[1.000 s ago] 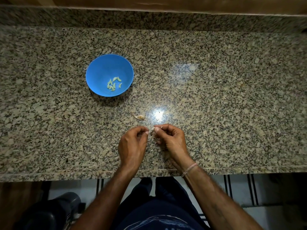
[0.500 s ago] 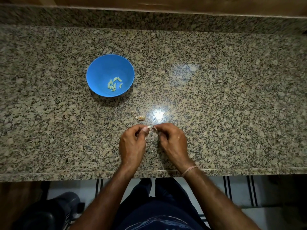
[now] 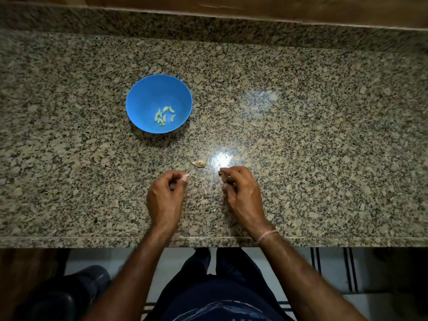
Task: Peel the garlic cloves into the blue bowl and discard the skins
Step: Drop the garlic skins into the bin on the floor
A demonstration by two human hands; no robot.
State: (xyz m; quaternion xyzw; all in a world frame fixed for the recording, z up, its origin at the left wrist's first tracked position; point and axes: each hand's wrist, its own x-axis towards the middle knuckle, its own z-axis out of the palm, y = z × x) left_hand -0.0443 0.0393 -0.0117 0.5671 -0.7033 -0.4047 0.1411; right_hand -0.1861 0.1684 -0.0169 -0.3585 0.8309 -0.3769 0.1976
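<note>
Speckled granite countertop (image 3: 301,135) beneath a wooden ledge, where a person works at the near edge with both hands raised just above the stone and set apart from each other. The left hand (image 3: 165,200) is curled, thumb and forefinger pinching a pale sliver of garlic (image 3: 186,176) whose tip points right, toward the other hand; whether it is skin or clove is not clear. The right hand (image 3: 243,195), a thread band (image 3: 267,235) at its wrist, has its fingers curled inward, but blur hides whether they hold anything. Between and just beyond the hands lies a garlic scrap (image 3: 198,162), its long axis running from a thin tail at far left to a bulbous end at near right. Farther left, a blue bowl (image 3: 150,93) holds peeled cloves (image 3: 164,115), most lying roughly near-to-far.
</note>
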